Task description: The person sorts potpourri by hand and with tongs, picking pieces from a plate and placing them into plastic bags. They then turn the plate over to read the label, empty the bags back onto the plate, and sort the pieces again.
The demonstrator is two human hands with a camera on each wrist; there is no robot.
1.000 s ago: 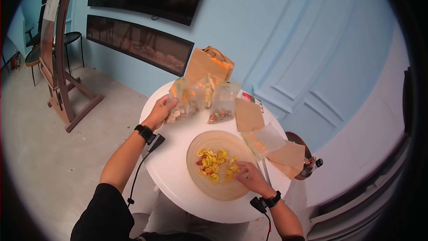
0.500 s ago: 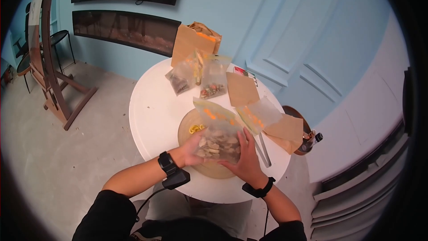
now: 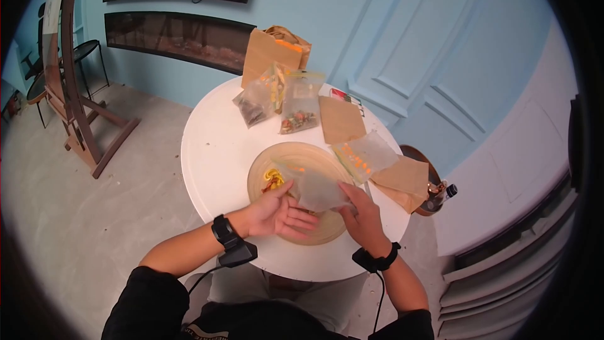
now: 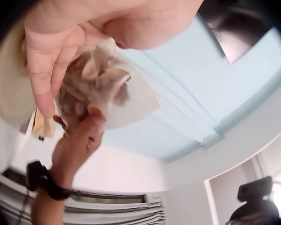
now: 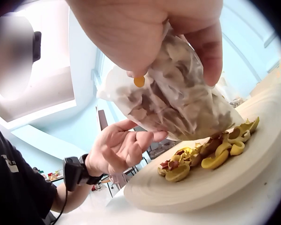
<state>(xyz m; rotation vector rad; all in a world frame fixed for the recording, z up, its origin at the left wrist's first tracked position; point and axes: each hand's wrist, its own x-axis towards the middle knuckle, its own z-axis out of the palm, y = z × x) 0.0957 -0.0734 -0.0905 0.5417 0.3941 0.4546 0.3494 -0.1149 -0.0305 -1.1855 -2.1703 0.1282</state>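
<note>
My right hand (image 3: 366, 219) grips one end of a clear zip bag (image 3: 321, 190), thumb on one side and fingers on the other. Pale brown dried slices (image 5: 171, 96) fill the bag, which lies tilted over a round tan plate (image 3: 302, 148). On the plate, yellow curled pieces (image 5: 215, 159), a few reddish, sit just below the bag. My left hand (image 3: 280, 215) is beside the bag's near left side, palm up, fingers extended and spread, with its thumb right at the bag's edge. The bag covers part of the plate in the head view.
Farther back on the round white table (image 3: 211, 151) stand other filled zip bags (image 3: 300, 107) and a brown paper bag (image 3: 274, 60). To the right lie flat brown packets (image 3: 341, 121) and an emptied-looking zip bag (image 3: 371, 151). A bottle (image 3: 448, 193) is beyond the table's right edge.
My left hand brought the slice-filled bag from the back left to over the plate, where both hands held it. Now the bag is tipped flatter, and the left hand has opened beside it.
</note>
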